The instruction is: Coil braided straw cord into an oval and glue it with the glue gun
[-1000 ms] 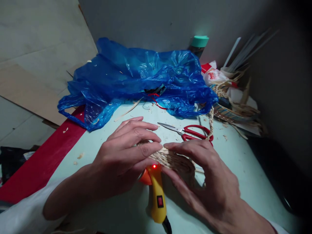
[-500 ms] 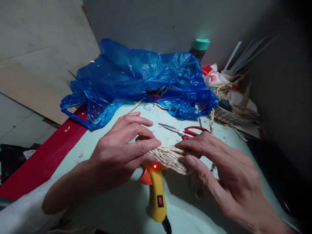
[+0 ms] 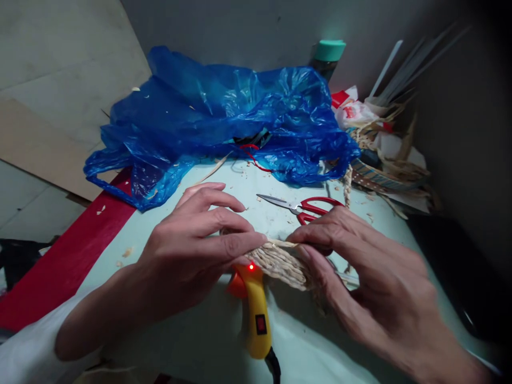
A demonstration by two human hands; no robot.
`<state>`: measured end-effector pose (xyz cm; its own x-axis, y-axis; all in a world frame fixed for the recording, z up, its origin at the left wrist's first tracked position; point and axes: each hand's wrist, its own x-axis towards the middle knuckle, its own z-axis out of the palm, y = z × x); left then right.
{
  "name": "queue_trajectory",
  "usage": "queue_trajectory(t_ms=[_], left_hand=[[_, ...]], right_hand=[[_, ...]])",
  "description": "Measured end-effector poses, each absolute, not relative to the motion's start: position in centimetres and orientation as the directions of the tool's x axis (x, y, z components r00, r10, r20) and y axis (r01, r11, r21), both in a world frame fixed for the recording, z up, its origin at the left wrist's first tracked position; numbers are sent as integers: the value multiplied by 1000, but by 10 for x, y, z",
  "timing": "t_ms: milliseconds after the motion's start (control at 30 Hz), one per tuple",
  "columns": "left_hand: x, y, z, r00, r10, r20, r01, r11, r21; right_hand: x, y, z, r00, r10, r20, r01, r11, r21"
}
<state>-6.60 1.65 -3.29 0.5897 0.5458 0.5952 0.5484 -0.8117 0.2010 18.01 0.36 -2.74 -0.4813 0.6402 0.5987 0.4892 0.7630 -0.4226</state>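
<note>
A piece of coiled straw braid (image 3: 286,264) lies between my two hands, its pale rows stacked side by side. My left hand (image 3: 200,234) grips its left end, thumb and fingers pressed on the upper edge. At the other end, my right hand (image 3: 360,261) pinches the strand along the top edge between thumb and index finger. Below the braid stands a yellow hot glue gun (image 3: 259,325) with a glowing red light and an orange trigger; its front end is hidden behind the braid and my left hand. Red-handled scissors (image 3: 298,205) lie just beyond my right fingers.
A crumpled blue plastic bag (image 3: 224,112) spreads across the back of the table (image 3: 192,352). At the right back are a green-lidded jar (image 3: 330,52), clear sticks (image 3: 394,80) and a heap of straw scraps (image 3: 396,170). A black object (image 3: 444,272) lies at the right edge.
My right thumb and index finger now pinch the strand at the top edge, and the braid's flat face shows more. The whole view has shifted slightly.
</note>
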Motion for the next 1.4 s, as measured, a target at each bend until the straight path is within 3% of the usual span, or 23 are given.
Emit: queue_trajectory(t_ms=[700, 900, 1100, 1400], left_hand=[[-61, 12, -36, 556, 665, 499, 583, -740, 337], [-61, 12, -35, 665, 593, 455, 520, -804, 288], [-61, 11, -35, 638, 592, 493, 540, -800, 261], [-60, 16, -38, 603, 560, 569, 517, -817, 256]], right_hand=[[182, 7, -28, -565, 610, 555, 370, 789, -491], [184, 9, -29, -591, 628, 507, 388, 772, -504], [183, 5, -25, -613, 668, 423, 412, 726, -550], [169, -3, -41, -550, 631, 547, 550, 766, -331]])
